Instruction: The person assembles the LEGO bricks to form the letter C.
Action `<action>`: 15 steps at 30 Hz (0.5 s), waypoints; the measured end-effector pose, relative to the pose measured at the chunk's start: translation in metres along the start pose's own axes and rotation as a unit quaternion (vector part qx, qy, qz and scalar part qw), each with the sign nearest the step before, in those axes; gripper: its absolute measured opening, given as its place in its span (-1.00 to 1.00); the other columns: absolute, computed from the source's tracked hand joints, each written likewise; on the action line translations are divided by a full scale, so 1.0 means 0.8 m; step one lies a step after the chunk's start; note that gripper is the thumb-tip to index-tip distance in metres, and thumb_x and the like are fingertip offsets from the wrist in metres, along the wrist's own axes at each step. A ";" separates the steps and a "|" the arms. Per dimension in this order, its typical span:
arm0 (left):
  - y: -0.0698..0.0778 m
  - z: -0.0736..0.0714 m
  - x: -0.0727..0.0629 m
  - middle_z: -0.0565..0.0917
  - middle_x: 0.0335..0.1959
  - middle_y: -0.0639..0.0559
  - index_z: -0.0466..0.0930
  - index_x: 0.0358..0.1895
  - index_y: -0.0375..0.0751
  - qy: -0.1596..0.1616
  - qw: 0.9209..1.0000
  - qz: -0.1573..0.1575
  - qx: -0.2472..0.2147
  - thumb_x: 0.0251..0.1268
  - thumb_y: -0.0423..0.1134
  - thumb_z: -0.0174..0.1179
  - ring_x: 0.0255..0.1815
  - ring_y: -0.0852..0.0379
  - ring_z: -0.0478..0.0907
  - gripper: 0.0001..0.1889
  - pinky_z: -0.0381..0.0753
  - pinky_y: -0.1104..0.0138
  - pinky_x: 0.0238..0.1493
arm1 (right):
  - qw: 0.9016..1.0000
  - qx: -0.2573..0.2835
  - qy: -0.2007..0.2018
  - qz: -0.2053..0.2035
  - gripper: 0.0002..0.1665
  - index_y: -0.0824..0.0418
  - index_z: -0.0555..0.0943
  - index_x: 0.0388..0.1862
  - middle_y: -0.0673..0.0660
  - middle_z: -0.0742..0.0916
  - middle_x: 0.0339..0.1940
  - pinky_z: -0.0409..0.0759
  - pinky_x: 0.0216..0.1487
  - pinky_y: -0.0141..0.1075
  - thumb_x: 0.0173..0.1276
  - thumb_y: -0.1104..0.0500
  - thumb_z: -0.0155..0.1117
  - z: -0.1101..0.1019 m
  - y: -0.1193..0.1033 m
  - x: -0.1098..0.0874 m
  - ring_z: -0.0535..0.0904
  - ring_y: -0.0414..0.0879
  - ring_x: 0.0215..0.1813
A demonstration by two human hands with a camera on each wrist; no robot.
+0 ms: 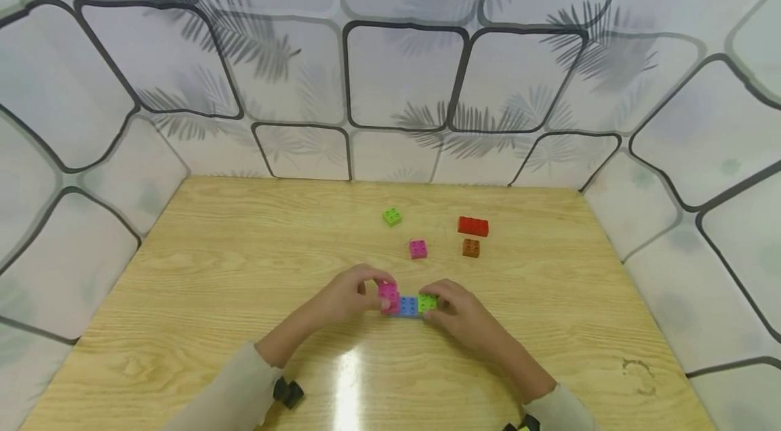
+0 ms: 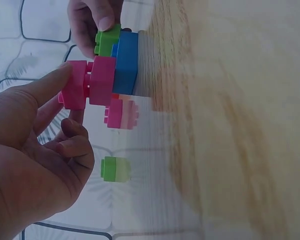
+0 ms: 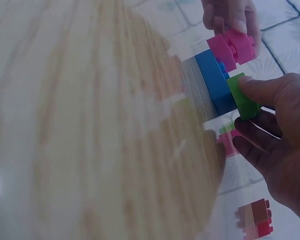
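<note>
A long blue building block [image 1: 409,305] lies on the table between both hands. On its left end sits a pink block [image 2: 103,80], and on its right end a green block [image 1: 427,303]. My left hand [image 1: 349,294] pinches a second pink block [image 2: 74,85] between thumb and fingers, right above the first pink one; the lower block's studs show between the two in the left wrist view. With thumb and fingertips, my right hand [image 1: 462,314] grips the green block at its sides. Blue studs show in the middle of the long block.
Farther back on the wooden table [image 1: 274,234] lie a loose green block [image 1: 392,217], a pink block [image 1: 417,249], a long red block [image 1: 473,226] and a brown block [image 1: 471,248]. A patterned white wall [image 1: 403,78] encloses the back and sides.
</note>
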State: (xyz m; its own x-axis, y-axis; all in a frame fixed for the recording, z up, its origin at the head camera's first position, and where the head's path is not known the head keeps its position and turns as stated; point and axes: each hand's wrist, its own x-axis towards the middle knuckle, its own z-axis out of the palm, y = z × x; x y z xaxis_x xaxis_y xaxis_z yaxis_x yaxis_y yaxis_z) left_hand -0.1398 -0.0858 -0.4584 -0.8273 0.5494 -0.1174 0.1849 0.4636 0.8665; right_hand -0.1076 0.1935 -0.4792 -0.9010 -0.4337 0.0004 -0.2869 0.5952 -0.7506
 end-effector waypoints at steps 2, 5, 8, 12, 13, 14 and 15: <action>-0.001 0.001 -0.001 0.60 0.06 0.18 0.65 0.17 0.14 -0.001 1.000 0.003 0.001 0.28 -0.04 0.39 -0.23 0.11 0.45 -0.61 0.52 0.28 -0.29 | 1.000 0.000 -0.002 0.001 -0.58 -0.02 0.59 0.24 -0.17 0.65 0.10 0.55 0.15 -0.19 0.43 0.01 0.33 -0.001 -0.001 0.000 0.53 -0.21 0.05; -0.002 0.004 -0.001 0.60 0.07 0.22 0.65 0.16 0.17 -0.002 1.000 0.008 0.011 0.27 -0.02 0.40 -0.23 0.13 0.45 -0.61 0.52 0.29 -0.27 | 1.000 -0.001 -0.003 -0.003 -0.57 -0.01 0.59 0.24 -0.17 0.65 0.10 0.55 0.14 -0.18 0.43 0.00 0.33 -0.001 -0.002 0.000 0.53 -0.21 0.05; -0.001 0.006 -0.001 0.60 0.05 0.27 0.65 0.13 0.27 0.006 0.999 0.004 0.036 0.27 0.03 0.39 -0.24 0.16 0.46 -0.63 0.52 0.29 -0.29 | 1.000 -0.003 0.002 -0.007 -0.58 -0.01 0.60 0.23 -0.17 0.65 0.09 0.55 0.12 -0.21 0.42 0.02 0.35 -0.001 -0.001 0.000 0.53 -0.22 0.03; 0.000 0.007 -0.002 0.61 0.02 0.32 0.64 0.10 0.37 0.020 0.997 -0.007 0.070 0.25 0.08 0.38 -0.29 0.18 0.46 -0.65 0.52 0.29 -0.34 | 1.000 -0.002 0.006 -0.012 -0.58 0.00 0.60 0.22 -0.16 0.66 0.08 0.56 0.10 -0.23 0.40 0.05 0.36 0.000 0.000 0.000 0.53 -0.23 0.01; 0.001 0.007 -0.002 0.61 0.02 0.33 0.64 0.10 0.37 0.022 0.997 -0.007 0.076 0.25 0.07 0.38 -0.29 0.19 0.47 -0.65 0.52 0.29 -0.33 | 1.000 -0.001 0.005 -0.013 -0.58 0.01 0.60 0.22 -0.15 0.66 0.07 0.56 0.10 -0.24 0.41 0.05 0.36 0.000 0.000 0.000 0.53 -0.22 0.01; 0.002 0.008 -0.003 0.62 0.02 0.34 0.64 0.10 0.38 0.025 0.996 -0.007 0.082 0.25 0.08 0.38 -0.30 0.20 0.47 -0.65 0.52 0.29 -0.34 | 1.000 -0.001 0.004 -0.014 -0.58 0.02 0.60 0.23 -0.15 0.66 0.08 0.56 0.10 -0.24 0.41 0.05 0.36 0.000 0.000 0.000 0.53 -0.22 0.01; 0.002 0.008 -0.003 0.63 0.02 0.34 0.65 0.10 0.37 0.028 0.996 -0.007 0.087 0.24 0.09 0.38 -0.30 0.20 0.47 -0.66 0.52 0.29 -0.34 | 1.000 -0.001 0.003 -0.014 -0.58 0.02 0.60 0.23 -0.15 0.66 0.08 0.56 0.10 -0.24 0.41 0.04 0.35 0.001 0.000 0.000 0.53 -0.22 0.01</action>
State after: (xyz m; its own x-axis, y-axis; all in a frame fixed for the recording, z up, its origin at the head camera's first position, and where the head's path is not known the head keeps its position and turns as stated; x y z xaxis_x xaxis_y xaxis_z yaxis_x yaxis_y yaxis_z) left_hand -0.1342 -0.0818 -0.4598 -0.8574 0.5054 -0.0971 0.2586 0.5862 0.7678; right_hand -0.1077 0.1933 -0.4797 -0.8944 -0.4466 0.0258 -0.3135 0.5845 -0.7483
